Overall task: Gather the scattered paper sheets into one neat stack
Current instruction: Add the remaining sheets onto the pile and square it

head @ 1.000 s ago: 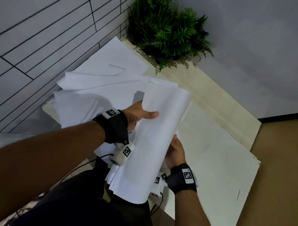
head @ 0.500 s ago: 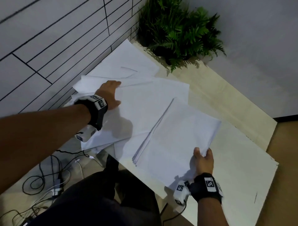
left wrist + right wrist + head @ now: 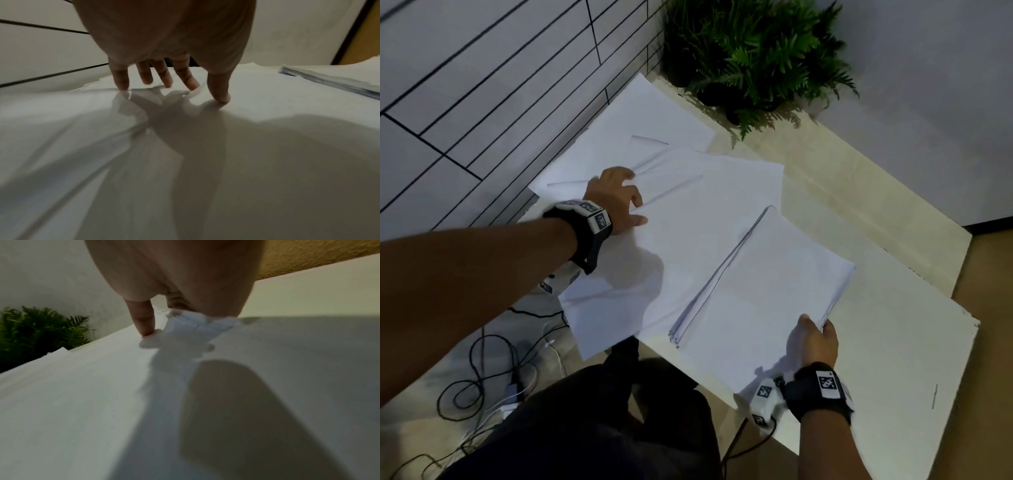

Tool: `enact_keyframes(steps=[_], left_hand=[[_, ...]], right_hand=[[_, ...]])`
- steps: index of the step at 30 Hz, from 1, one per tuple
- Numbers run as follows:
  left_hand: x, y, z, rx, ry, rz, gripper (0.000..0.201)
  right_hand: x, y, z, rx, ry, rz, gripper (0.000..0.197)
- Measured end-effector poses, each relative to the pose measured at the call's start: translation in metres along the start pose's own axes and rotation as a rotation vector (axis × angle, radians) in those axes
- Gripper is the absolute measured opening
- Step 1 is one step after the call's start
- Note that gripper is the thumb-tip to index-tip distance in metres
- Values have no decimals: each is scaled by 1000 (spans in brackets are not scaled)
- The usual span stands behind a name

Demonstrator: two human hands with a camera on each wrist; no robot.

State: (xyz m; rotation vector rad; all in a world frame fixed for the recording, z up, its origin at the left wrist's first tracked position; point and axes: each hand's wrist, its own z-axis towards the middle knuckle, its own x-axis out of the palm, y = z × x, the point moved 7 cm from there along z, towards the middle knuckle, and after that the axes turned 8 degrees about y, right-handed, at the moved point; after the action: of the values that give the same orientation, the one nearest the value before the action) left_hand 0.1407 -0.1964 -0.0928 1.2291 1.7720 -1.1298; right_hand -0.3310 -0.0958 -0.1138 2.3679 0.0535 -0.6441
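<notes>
A stack of white sheets (image 3: pixel 767 291) lies flat on the right part of the table. My right hand (image 3: pixel 813 323) pinches its near right corner, thumb (image 3: pixel 144 321) on top and fingers underneath. Several loose sheets (image 3: pixel 698 192) overlap to the left of the stack, and one more sheet (image 3: pixel 640 120) lies farther back by the wall. My left hand (image 3: pixel 631 200) rests on the loose sheets with spread fingers (image 3: pixel 121 81) whose tips press down and ruck up a sheet edge. The stack (image 3: pixel 329 79) shows at the right of the left wrist view.
A green fern (image 3: pixel 753 51) stands at the table's far corner. A tiled wall (image 3: pixel 482 102) runs along the left. A white board (image 3: pixel 893 370) covers the beige table (image 3: pixel 859 192) on the right. Cables (image 3: pixel 482 377) lie on the floor at the lower left.
A second ago both hands held the stack up. It now lies flat with only the right hand on it. The left hand let go and moved onto the loose sheets.
</notes>
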Motion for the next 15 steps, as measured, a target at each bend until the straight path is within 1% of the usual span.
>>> enact_keyframes(steps=[2,4,5,6,8,9,10,12,13,15], left_hand=[[-4,0,3,14,-29,-32,20],[-9,-3,2,29,-75,-37,17],[-10,-8,1,50,-99,-11,18],[-10,-12,0,73,-114,17,21],[-8,-19,0,106,-120,47,35],[-6,-20,0,103,-110,59,42],[-7,-20,1,79,-104,59,43],[-7,-18,3,-5,-20,-3,39],[-6,-17,4,-50,49,-44,47],[-4,-19,5,-115,164,-107,72]], right_hand=[[-1,-3,-1,13,-1,-6,48],[-2,-6,-2,32,5,2,57],[-3,-7,-1,34,4,-1,55],[-3,-6,0,33,-1,-11,49],[-3,-5,0,29,-14,-21,37],[-3,-5,1,31,-21,-22,37],[-2,-4,-1,38,-25,-21,38],[-1,-3,-1,36,-28,-12,37],[-1,-4,-1,38,-28,-7,35],[-1,-3,-2,38,-30,-7,33]])
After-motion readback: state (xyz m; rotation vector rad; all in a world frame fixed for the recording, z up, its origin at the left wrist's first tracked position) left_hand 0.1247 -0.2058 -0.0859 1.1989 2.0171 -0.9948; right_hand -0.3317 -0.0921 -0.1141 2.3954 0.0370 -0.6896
